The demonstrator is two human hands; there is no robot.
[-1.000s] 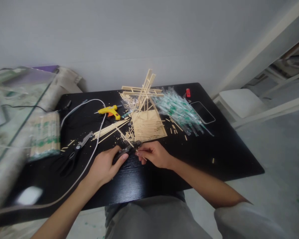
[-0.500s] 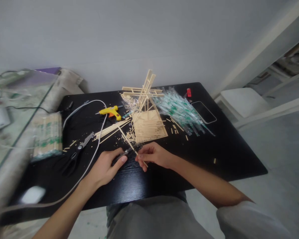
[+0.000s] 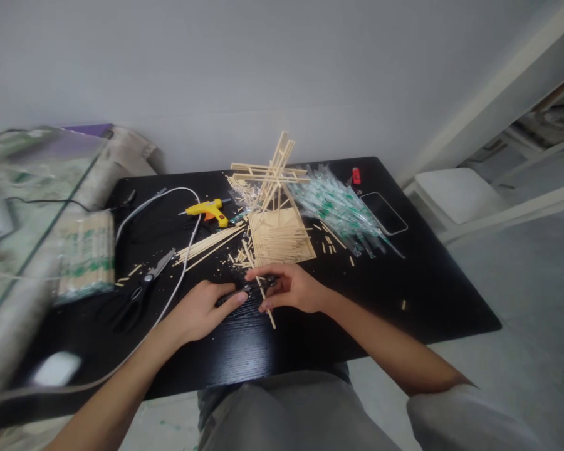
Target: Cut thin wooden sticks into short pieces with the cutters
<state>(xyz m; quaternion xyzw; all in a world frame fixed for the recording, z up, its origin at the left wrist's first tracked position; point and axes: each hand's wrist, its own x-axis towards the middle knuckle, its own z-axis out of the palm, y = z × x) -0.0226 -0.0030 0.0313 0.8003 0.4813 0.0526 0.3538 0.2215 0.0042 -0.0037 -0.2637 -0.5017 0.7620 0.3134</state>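
Note:
Near the front of the black table, my left hand (image 3: 205,312) is closed around dark-handled pliers (image 3: 248,289), whose head points right toward my other hand. My right hand (image 3: 297,289) pinches a thin wooden stick (image 3: 270,317) between thumb and fingers. The stick slants across the pliers' head; whether the jaws grip it cannot be made out. Just beyond my hands is a windmill-like stick model (image 3: 276,172) with crossed blades. In front of it, a square wooden base (image 3: 305,252) carries many loose sticks.
Left on the table (image 3: 357,313) are a yellow glue gun (image 3: 209,211), long sticks (image 3: 211,244), black scissors (image 3: 143,290), a white cable (image 3: 193,238) and a packet of sticks (image 3: 85,254). Right are green-and-clear wrappers (image 3: 336,203), a phone (image 3: 385,212) and a red object (image 3: 356,176).
The held stick has swung steeper and its far end has drawn nearer to me. My right fingers have shifted over it, and my left hand with the pliers has moved slightly right.

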